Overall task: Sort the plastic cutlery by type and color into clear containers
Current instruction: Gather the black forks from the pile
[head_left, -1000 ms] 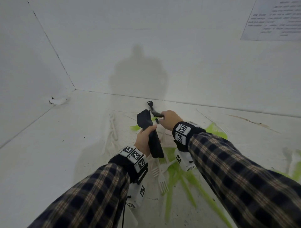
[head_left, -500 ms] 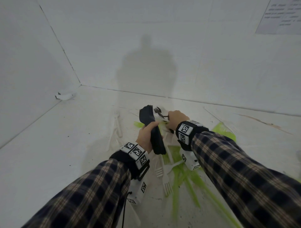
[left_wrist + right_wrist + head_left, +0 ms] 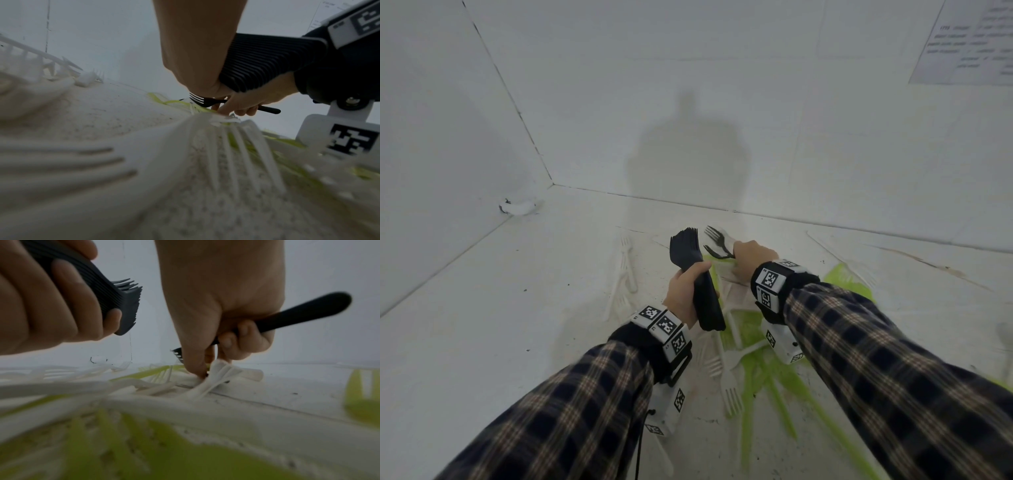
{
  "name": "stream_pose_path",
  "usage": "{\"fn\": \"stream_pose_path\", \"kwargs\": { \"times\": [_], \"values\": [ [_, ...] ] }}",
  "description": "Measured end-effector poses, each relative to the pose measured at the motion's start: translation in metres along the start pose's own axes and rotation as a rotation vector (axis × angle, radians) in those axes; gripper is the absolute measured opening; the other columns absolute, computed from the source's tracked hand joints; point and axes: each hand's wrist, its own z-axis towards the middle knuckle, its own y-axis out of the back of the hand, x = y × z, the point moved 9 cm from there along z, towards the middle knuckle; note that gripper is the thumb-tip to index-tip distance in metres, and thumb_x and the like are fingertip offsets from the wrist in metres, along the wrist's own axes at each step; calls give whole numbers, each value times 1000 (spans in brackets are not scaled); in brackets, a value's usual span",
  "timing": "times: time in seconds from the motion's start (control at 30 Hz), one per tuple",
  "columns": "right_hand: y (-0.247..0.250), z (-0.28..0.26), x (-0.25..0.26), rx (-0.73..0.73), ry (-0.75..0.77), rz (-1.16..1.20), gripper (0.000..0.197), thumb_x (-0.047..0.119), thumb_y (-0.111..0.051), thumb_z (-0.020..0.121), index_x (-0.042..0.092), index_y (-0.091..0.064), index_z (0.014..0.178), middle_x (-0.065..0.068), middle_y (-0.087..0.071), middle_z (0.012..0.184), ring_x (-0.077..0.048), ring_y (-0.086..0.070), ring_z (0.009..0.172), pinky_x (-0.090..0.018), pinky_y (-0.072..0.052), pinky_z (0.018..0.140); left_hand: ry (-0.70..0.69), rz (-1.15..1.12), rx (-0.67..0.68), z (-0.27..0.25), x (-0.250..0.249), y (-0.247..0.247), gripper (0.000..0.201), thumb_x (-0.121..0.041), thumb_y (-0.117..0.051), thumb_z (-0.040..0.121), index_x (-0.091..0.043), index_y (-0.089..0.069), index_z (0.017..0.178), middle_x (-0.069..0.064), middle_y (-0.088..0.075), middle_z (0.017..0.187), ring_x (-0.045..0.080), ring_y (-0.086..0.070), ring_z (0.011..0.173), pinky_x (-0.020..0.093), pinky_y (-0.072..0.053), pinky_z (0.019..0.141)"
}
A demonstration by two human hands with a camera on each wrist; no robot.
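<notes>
Gripping ribbed black fork stack, left hand; right hand w/ slim fork.

Black forks matt plastic; green cutlery translucent plastic; floor white, gritty; sleeves plaid cloth.

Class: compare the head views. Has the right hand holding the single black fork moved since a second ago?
Cannot tell. The camera shifted; the right hand stays beside the black fork stack, over the green and white cutlery.
</notes>
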Motion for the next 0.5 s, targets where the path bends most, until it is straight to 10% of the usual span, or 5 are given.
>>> {"fn": "stream_pose_path", "kwargs": {
  "times": [0.33,0.5],
  "values": [
    [15,-2,-17,-72,2,435,28,20,-44,92,9,-55,115,-11,-62,104,-28,-57,96,-30,-42,77,5,14,36,-3,2,-6,17,-19,-60,88,-8,-47,87,5,-43,67,17,-48,40,20,-45,41],
    [36,-4,-29,-247,-37,704,27,15,-43,94,3,-57,114,-9,-58,90,-21,-52,84,-26,-39,65,17,24,29,-2,6,-7,18,-20,-63,86,-10,-48,88,4,-44,72,20,-46,58,20,-46,43]
  ]
}}
